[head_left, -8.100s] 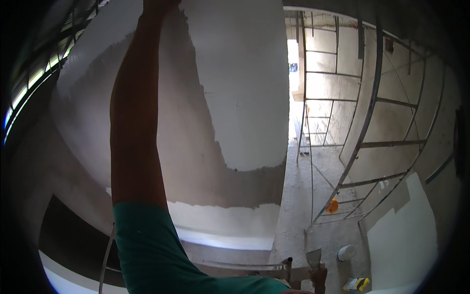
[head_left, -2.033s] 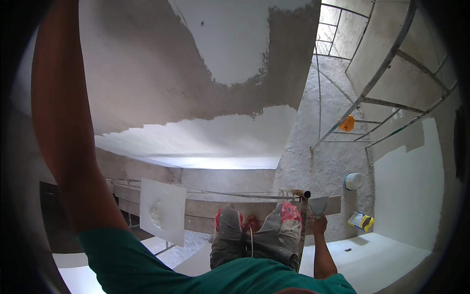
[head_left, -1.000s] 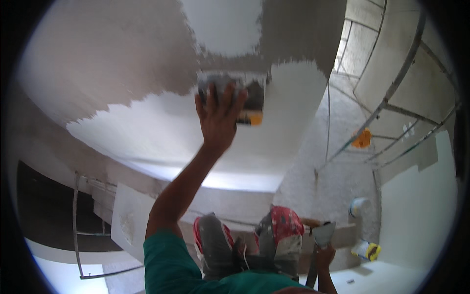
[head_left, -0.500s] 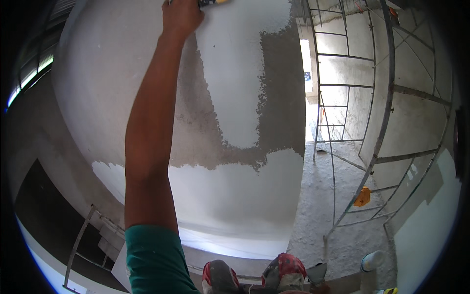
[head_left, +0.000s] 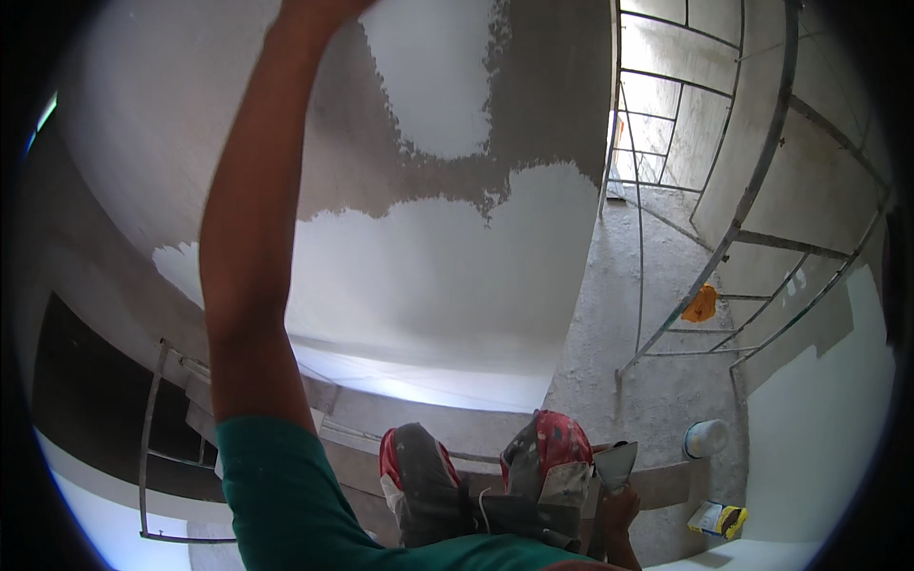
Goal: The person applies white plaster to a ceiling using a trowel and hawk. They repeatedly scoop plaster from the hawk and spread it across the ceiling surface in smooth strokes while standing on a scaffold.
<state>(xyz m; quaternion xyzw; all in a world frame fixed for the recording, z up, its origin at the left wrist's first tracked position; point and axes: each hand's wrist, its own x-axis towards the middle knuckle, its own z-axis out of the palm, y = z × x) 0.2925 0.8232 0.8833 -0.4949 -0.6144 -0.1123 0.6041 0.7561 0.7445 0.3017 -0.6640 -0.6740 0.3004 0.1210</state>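
My left arm reaches up across the wall (head_left: 400, 276), and only the wrist and base of my left hand (head_left: 328, 9) show at the top edge. Its fingers, and anything in them, are out of the picture. The wall is grey, with white coating along its lower part and in a ragged upright strip (head_left: 438, 86). Low on the right, beside my knee, my right hand (head_left: 622, 512) is closed round a putty knife (head_left: 616, 463) with its wide grey blade pointing up.
Metal scaffold frames (head_left: 762, 171) stand to the right, with an orange piece (head_left: 700, 304) on one. A white bucket (head_left: 705, 439) and a yellow-and-white packet (head_left: 718, 519) lie at lower right. Another metal frame (head_left: 148, 447) stands at lower left. A plank (head_left: 662, 485) runs below my legs.
The view has tipped down, so the wall sits higher. My left hand, which held a tool with a pale yellow end, has mostly left the top edge. My right hand has come into sight.
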